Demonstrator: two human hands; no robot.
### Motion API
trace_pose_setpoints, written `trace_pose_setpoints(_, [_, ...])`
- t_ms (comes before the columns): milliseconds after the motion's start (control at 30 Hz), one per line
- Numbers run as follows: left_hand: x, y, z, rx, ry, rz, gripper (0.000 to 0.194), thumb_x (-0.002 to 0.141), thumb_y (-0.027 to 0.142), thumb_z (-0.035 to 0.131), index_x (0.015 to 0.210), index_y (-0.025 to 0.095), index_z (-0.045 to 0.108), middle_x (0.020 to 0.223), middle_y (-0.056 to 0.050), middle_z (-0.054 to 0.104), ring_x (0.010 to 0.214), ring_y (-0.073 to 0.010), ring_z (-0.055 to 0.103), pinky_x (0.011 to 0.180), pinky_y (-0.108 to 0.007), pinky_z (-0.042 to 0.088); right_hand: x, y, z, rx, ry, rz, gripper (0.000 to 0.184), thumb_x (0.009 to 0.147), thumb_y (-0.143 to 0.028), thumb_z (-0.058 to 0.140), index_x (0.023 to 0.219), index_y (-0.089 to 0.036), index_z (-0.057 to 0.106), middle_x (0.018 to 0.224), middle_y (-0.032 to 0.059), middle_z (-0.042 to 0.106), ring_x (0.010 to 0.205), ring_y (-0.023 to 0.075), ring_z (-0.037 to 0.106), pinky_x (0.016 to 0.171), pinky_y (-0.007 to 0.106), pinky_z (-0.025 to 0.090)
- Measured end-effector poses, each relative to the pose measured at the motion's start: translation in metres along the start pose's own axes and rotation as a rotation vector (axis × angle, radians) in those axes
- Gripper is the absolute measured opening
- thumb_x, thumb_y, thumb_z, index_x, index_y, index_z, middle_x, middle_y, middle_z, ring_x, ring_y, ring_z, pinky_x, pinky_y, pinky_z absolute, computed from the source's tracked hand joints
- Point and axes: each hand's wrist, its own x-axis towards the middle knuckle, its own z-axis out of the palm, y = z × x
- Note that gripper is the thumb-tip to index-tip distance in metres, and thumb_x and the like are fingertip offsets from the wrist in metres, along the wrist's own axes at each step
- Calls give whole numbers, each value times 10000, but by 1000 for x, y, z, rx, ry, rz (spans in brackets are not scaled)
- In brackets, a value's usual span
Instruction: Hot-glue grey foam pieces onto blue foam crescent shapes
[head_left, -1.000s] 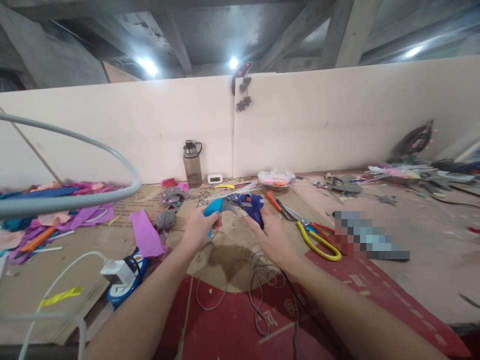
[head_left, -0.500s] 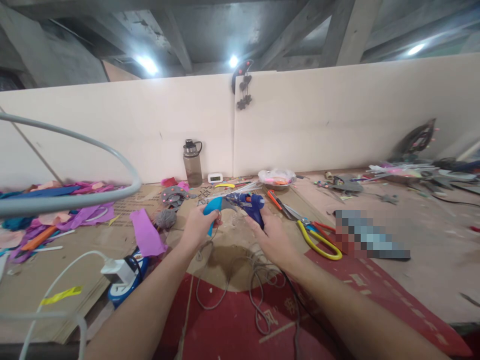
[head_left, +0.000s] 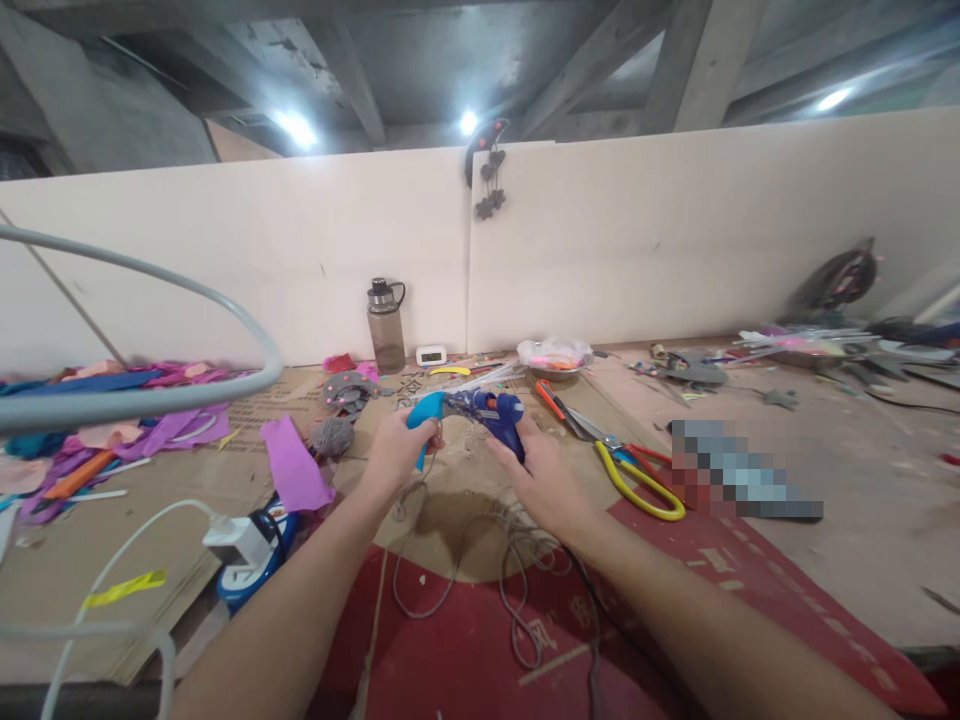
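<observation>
Pinched in my left hand (head_left: 405,445) is a curved blue piece (head_left: 426,408), which looks like felt or foam. My right hand (head_left: 541,462) grips the handle of a dark blue glue gun (head_left: 496,412). Its nozzle points left and sits at the upper edge of the blue piece; whether the tip touches it I cannot tell. Grey yarn (head_left: 454,575) trails below my left hand and lies in loops on the red and brown board between my forearms. The gun's dark cord (head_left: 596,600) runs down beside my right forearm.
Yellow-handled scissors (head_left: 641,485) and an orange cutter (head_left: 550,398) lie to the right. A bottle (head_left: 386,330) and small clock (head_left: 430,355) stand by the wall. On the left are a power strip (head_left: 259,570), a purple piece (head_left: 295,465) and a grey yarn ball (head_left: 333,436).
The glue gun has shifted slightly left and tilted, its nozzle now at the blue piece's upper edge. My left hand stays nearly still with the blue piece.
</observation>
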Motion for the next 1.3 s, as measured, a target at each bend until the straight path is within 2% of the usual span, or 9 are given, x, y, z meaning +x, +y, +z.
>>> trace_pose_setpoints(333, [0, 9, -2, -30, 22, -20, 118, 665, 235, 531, 597, 153, 582, 549, -16, 618, 506, -127, 580, 525, -229, 463, -2, 2, 4, 22, -26, -46, 344, 879, -356, 398, 1165, -182, 479, 995, 102, 648, 875, 234, 606, 737, 342, 456])
trace_pose_setpoints(667, [-1, 10, -4, -11, 50, -6, 111, 657, 227, 521, 605, 149, 582, 548, -21, 621, 499, -124, 575, 524, -226, 458, -5, -2, 3, 10, -71, -18, 312, 880, -364, 395, 1094, -162, 500, 917, 92, 645, 821, 225, 598, 714, 333, 444])
trace_pose_setpoints(867, [0, 8, -6, 12, 64, 6, 121, 647, 237, 519, 591, 157, 591, 541, -17, 622, 495, -123, 564, 513, -220, 445, -6, -5, 4, 17, -64, -35, 327, 872, -343, 407, 1135, -170, 493, 910, 87, 654, 808, 213, 605, 702, 312, 447])
trace_pose_setpoints(1000, [3, 5, -9, -26, 107, -21, 106, 619, 249, 548, 589, 159, 596, 550, -13, 628, 493, -122, 555, 490, -216, 428, -6, -5, 3, 25, -51, -21, 313, 858, -363, 425, 1085, -170, 522, 883, 81, 653, 781, 215, 597, 689, 321, 447])
trace_pose_setpoints(1100, [5, 4, -11, -102, 142, -51, 103, 611, 247, 562, 625, 155, 605, 566, -15, 632, 501, -121, 560, 486, -214, 425, -5, -3, 0, 155, -70, 38, 274, 853, -396, 431, 974, -188, 563, 778, 52, 642, 688, 196, 587, 644, 312, 451])
trace_pose_setpoints(1200, [8, 5, -12, -203, 150, -103, 97, 607, 242, 579, 626, 149, 598, 564, -13, 623, 511, -118, 570, 482, -210, 424, 0, 6, 1, 447, -112, 156, 311, 858, -453, 404, 881, -194, 575, 654, 15, 596, 578, 163, 559, 596, 294, 463])
trace_pose_setpoints(1300, [11, 4, -13, -329, 136, -186, 117, 593, 248, 622, 616, 139, 586, 560, -10, 611, 508, -110, 569, 463, -202, 418, 9, 27, 5, 680, -51, 321, 390, 823, -498, 443, 968, -159, 569, 746, 38, 620, 633, 164, 590, 612, 298, 488])
